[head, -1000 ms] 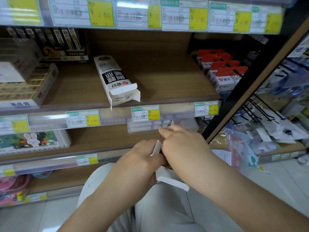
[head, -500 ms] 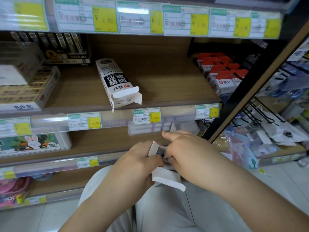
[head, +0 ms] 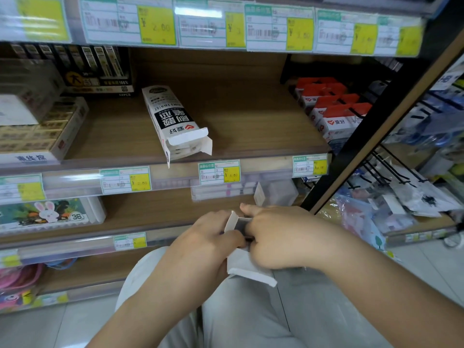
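The small white carton (head: 247,268) is held between both hands, above the lap. The left hand (head: 208,244) is curled round its left side. The right hand (head: 283,237) grips its right side, fingers bent at the open end, where a flap (head: 231,220) stands up. Expect thin, light card that is stiff along the edges and easily crushed on the faces. Grip the long edges near the closed end and leave the flap free.
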`<state>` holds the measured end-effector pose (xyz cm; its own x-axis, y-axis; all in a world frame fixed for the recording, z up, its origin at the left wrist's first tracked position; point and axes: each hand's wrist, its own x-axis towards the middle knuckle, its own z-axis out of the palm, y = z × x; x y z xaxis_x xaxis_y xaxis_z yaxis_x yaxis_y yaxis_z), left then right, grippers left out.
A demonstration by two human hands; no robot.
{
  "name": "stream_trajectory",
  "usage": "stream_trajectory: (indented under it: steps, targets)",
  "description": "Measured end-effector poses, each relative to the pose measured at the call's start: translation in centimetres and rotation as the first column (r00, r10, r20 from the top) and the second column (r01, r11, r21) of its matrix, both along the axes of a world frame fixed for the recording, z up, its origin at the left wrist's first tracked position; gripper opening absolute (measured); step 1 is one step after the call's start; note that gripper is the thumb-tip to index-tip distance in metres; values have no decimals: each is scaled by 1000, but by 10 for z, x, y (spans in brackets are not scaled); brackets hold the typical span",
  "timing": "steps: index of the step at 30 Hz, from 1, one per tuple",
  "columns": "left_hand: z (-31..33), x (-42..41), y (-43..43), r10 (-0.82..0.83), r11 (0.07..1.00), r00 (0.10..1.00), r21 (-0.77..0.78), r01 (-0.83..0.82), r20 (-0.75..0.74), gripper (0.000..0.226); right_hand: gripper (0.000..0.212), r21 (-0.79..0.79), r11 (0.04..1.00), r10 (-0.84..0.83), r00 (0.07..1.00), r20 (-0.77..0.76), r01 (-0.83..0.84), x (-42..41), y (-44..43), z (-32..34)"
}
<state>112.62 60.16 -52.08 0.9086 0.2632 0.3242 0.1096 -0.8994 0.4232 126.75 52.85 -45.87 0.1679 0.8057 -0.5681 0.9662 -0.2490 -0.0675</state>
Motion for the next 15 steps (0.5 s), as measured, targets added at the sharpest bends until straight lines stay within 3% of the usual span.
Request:
stream_trajectory:
  steps: [4, 6, 8, 10, 12, 15]
  targets:
    - [0, 1, 4, 36, 998, 999, -48, -34, 41, 21, 28, 40, 999, 13, 996, -83, -10, 6, 4, -3]
    - [3, 0, 6, 43, 996, 997, -78, -38, 61, 22, 24, 164, 986, 39, 983, -178, -10, 10, 1, -1]
    - [2, -2, 9, 86, 987, 994, -140, -76, 62, 31, 22, 345, 930, -1, 937, -350, 129, 16, -6, 5]
    - [-2, -5, 12, 157, 970, 986, -197, -143, 53, 39, 21, 431, 801, -74, 784, -616, 415, 21, -14, 6]
    - [-4, -7, 12, 216, 952, 975, -233, -197, 56, 50, 23, 344, 668, -95, 534, -840, 660, 22, -21, -5]
    - [-2, -4, 6, 239, 933, 968, -293, -208, 73, 72, 38, 149, 507, -65, 210, -976, 849, 8, -22, -39]
